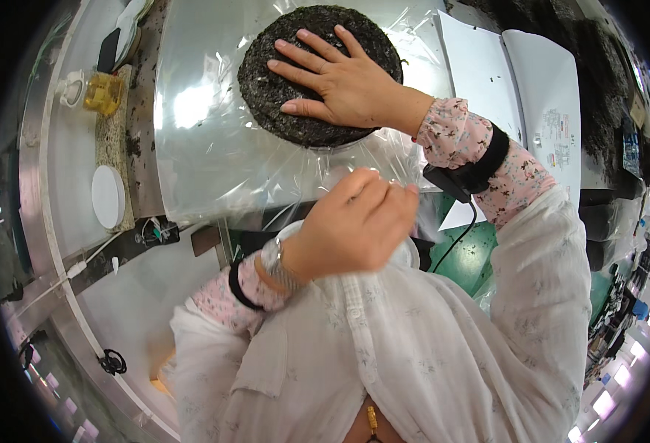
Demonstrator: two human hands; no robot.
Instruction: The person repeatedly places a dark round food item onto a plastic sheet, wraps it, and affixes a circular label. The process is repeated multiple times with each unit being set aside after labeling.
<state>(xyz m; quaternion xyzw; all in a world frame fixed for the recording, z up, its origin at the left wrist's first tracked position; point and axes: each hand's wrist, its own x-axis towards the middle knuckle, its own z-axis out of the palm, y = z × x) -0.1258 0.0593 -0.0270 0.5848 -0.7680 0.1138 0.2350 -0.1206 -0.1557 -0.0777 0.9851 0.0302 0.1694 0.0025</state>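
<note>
A round, thick cake of dark, matted material (264,91), perhaps dried seaweed, lies on clear plastic film (280,171) over a pale, shiny work surface (186,160). Flat on top of it rests my right hand (347,83), its fingers spread. My left hand (358,221) is raised near my chest, just in front of the film's near edge, with its fingers curled. Its fingertips seem to be pinching the film, but motion blur leaves this unsure. A black device is strapped to my right forearm.
White paper sheets (480,77) lie right of the film, beside a dark heap of loose flakes (601,83). At the left stand a bottle with yellow liquid (103,93) and a white round disc (108,197) on a speckled strip. A cable (100,249) runs along the lower left.
</note>
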